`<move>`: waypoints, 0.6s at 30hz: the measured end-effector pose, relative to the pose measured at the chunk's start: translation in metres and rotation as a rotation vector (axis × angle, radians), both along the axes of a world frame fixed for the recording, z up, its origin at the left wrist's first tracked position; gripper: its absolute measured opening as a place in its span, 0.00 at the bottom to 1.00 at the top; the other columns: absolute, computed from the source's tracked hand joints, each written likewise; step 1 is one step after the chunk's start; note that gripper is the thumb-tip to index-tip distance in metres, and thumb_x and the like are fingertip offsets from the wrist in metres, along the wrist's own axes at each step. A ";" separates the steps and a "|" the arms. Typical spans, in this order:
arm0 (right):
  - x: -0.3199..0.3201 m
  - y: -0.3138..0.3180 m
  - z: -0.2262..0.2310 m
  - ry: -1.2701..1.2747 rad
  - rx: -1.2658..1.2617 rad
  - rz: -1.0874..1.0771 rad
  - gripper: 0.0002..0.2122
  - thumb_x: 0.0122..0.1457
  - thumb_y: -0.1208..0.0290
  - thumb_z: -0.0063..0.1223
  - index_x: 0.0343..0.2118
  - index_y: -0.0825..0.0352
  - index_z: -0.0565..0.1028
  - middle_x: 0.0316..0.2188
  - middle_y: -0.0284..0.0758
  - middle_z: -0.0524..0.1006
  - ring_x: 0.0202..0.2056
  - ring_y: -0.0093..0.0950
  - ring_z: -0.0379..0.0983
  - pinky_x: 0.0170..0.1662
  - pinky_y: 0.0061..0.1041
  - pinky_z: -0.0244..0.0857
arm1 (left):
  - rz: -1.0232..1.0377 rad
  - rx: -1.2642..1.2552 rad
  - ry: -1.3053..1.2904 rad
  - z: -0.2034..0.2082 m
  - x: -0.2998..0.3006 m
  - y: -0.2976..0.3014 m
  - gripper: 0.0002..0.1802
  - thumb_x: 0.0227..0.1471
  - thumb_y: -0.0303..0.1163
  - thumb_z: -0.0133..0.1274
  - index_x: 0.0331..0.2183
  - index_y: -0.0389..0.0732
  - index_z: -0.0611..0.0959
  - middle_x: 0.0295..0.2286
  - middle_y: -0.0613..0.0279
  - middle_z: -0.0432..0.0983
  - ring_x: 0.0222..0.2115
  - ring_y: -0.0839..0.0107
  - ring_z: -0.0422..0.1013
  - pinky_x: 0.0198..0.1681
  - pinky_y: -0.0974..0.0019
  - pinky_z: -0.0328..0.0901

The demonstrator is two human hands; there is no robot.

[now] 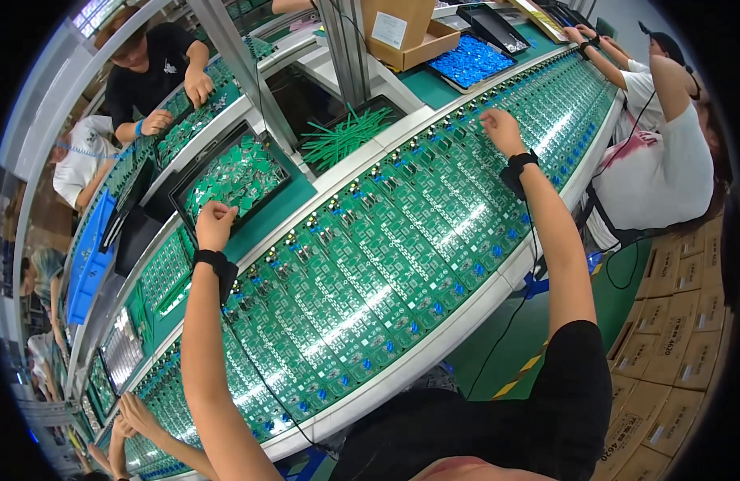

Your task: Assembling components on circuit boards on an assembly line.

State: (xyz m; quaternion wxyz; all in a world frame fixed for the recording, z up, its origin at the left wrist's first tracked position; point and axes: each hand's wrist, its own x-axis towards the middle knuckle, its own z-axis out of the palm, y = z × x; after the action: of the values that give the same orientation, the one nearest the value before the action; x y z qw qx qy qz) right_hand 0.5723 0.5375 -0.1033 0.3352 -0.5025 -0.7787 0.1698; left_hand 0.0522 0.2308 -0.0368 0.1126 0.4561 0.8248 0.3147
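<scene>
My left hand (215, 225) is at the near edge of a black tray (286, 176) heaped with small flat green board pieces (237, 176). Its fingers are pinched together; what they hold, if anything, is too small to tell. My right hand (502, 132) hovers over the far side of a long row of green circuit boards (378, 248), fingers curled and closed. Nothing I can name shows in them. Black, blue and yellowish parts stand along the boards' far edge, and blue round parts (390, 346) along the near edge. Both wrists wear black bands with cords.
Beyond the boards lie green sticks (350, 136) in a bin, a black tray of blue parts (470, 62) and a cardboard box (422, 44). A metal post (245, 68) rises near the left tray. Co-workers' hands (137, 417) work at lower left, with others at upper left and right.
</scene>
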 end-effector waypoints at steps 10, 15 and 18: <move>0.004 0.012 0.000 -0.150 0.094 0.018 0.05 0.49 0.77 0.46 0.27 0.66 0.73 0.23 0.39 0.72 0.23 0.32 0.70 0.28 0.27 0.64 | 0.076 0.037 0.073 0.014 0.018 0.002 0.10 0.40 0.30 0.52 0.17 0.38 0.69 0.15 0.61 0.68 0.18 0.72 0.66 0.23 0.70 0.60; -0.014 0.004 0.007 -0.043 0.016 0.000 0.06 0.45 0.78 0.44 0.24 0.66 0.74 0.23 0.43 0.73 0.27 0.41 0.70 0.33 0.35 0.64 | 0.050 0.176 0.092 0.014 -0.001 -0.008 0.11 0.41 0.28 0.52 0.18 0.39 0.67 0.14 0.67 0.64 0.16 0.80 0.63 0.17 0.75 0.57; -0.008 0.008 0.005 -0.040 0.038 -0.001 0.06 0.45 0.79 0.44 0.24 0.66 0.74 0.22 0.44 0.73 0.27 0.41 0.70 0.33 0.34 0.64 | 0.043 0.167 0.042 0.015 0.012 -0.005 0.09 0.43 0.27 0.51 0.19 0.39 0.67 0.17 0.66 0.68 0.17 0.80 0.65 0.18 0.76 0.59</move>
State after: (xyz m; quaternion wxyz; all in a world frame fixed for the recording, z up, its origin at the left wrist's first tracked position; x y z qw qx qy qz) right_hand 0.5642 0.5458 -0.0982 0.3292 -0.4996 -0.7881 0.1447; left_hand 0.0639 0.2255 -0.0215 0.0500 0.4526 0.8075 0.3749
